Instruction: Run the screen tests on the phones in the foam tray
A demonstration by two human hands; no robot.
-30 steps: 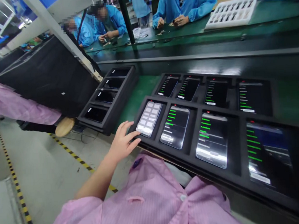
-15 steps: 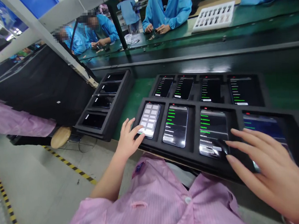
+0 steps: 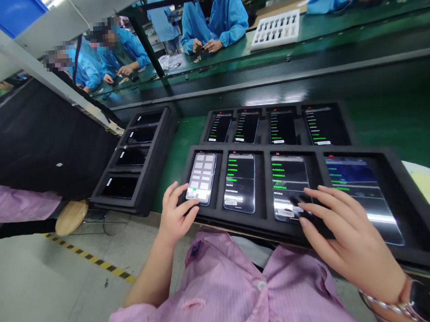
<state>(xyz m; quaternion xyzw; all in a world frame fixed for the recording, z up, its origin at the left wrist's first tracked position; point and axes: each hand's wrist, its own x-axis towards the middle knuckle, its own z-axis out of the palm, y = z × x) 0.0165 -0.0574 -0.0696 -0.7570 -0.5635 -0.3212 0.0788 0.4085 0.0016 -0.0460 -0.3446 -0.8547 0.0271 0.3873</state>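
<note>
My left hand (image 3: 176, 213), fingers apart, is at the lower edge of a lit smartphone (image 3: 202, 176) showing pale blocks on its screen. That phone lies in the leftmost slot of a black foam tray (image 3: 265, 187). My right hand (image 3: 352, 235) spreads over the lower right part of another smartphone (image 3: 288, 176), which shows green and white text lines; whether its fingertips touch the glass I cannot tell. Between them lies a phone (image 3: 239, 179) with similar text. At the tray's right end sits a phone (image 3: 364, 196) with a bluish screen, partly behind my right hand.
Behind stands a second foam tray (image 3: 265, 122) of phones with text screens. Stacked trays (image 3: 149, 174) with dark phones lie to the left. Yellow and white paper (image 3: 427, 178) is at right. Across the bench, people in blue work near a white tray (image 3: 276, 29). A round stool (image 3: 72, 216) stands lower left.
The camera view has swung right, so the scene sits further left. My right hand has drawn back slightly from the rightmost phone, uncovering more of it. Both hands stay spread over the phones.
</note>
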